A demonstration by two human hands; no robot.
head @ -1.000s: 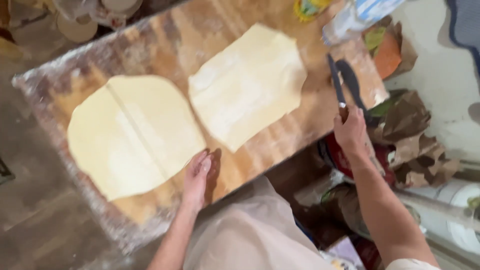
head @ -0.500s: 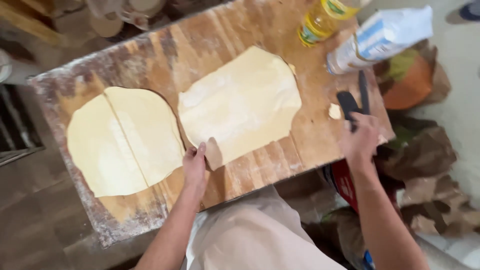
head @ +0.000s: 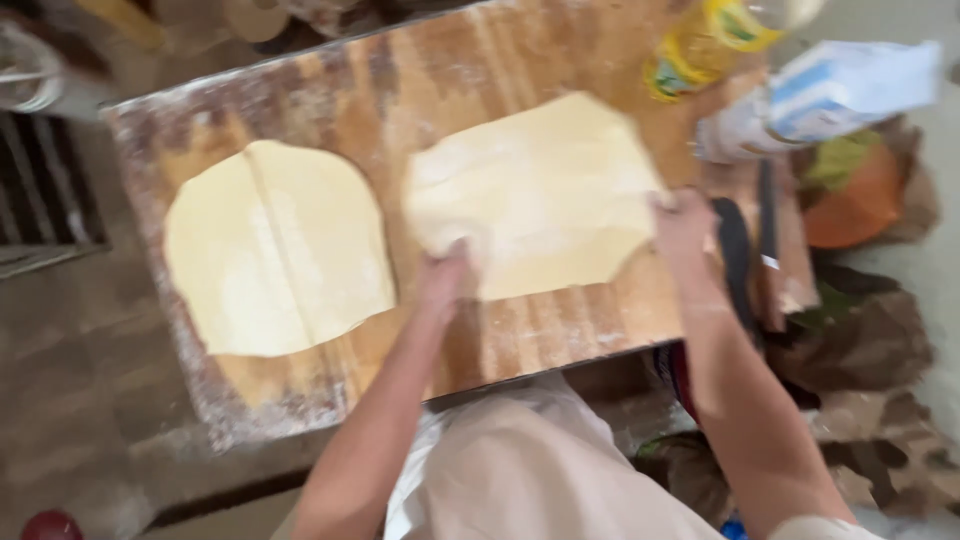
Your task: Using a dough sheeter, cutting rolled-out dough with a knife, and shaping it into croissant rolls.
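A floured wooden board [head: 560, 60] is seen filling most of the frame, its long axis running from 9 o'clock up toward 3 o'clock with a slight rise to the right.

Two rolled dough sheets are laid on it. The right dough sheet [head: 545, 190], near the centre of the view, is the one being handled; its long axis is set roughly from 8 o'clock to 2 o'clock, with a blunt corner pointing toward 12 o'clock. The left dough sheet [head: 275, 250] is spread at 9 o'clock, just apart from the first, roughly oval, with a straight crease running from 12 o'clock down to 6 o'clock.

A pale apron [head: 530, 470] is seen at 6 o'clock, below the board's near edge.

At 2 o'clock a white and blue paper bag [head: 830, 95] is lying on its side, and a yellow oil bottle [head: 700, 50] is seen at 1 o'clock; both are blurred. A dark-handled tool [head: 738, 250] is lying at 3 o'clock, by the board's right end.

The left hand [head: 445, 280] is placed on the near-left edge of the right dough sheet, fingers curled at it; whether the edge is pinched cannot be told through the blur. The right hand [head: 685, 225] is set against the sheet's right edge, and its hold likewise cannot be told.
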